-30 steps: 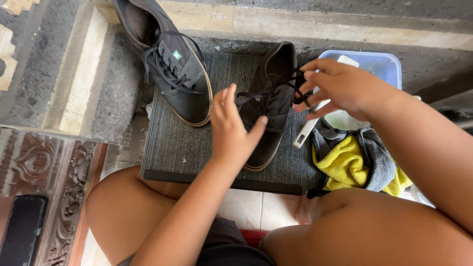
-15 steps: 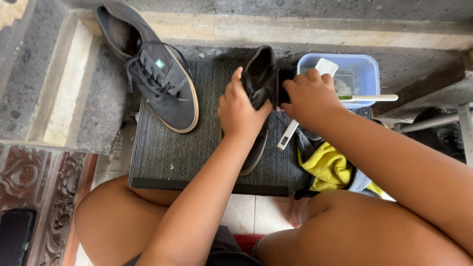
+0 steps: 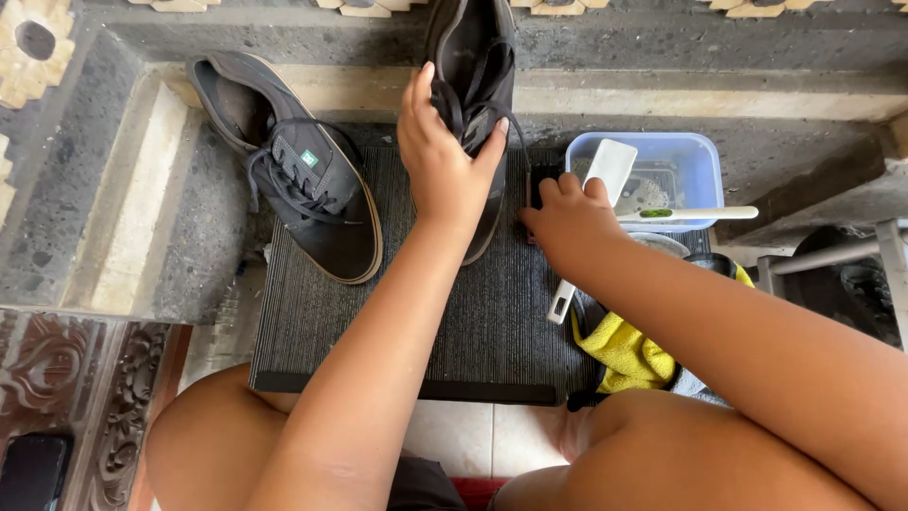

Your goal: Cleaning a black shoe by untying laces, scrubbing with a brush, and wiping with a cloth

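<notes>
My left hand (image 3: 443, 166) grips a dark lace-up shoe (image 3: 473, 47) by its laces and tongue and holds it up, toe toward me, over the dark ribbed mat (image 3: 378, 322). The second dark shoe (image 3: 303, 189), with a tan sole edge, lies on the mat's far left corner. My right hand (image 3: 567, 222) is low on the mat beside the held shoe. Its fingers curl around a small dark object (image 3: 535, 182) at the mat's right side. A white-handled tool (image 3: 610, 166) runs under that hand from the tub to the mat.
A blue plastic tub (image 3: 705, 156) sits at the right, with a white toothbrush (image 3: 695, 214) across its near rim. A yellow and grey cloth (image 3: 624, 352) lies by my right knee. A stone ledge (image 3: 662, 95) runs behind, and a dark phone (image 3: 28, 468) lies at the lower left.
My left hand has taken the shoe off the mat and raised it toward the ledge. My right hand has let go of the laces and dropped to the mat beside the tub.
</notes>
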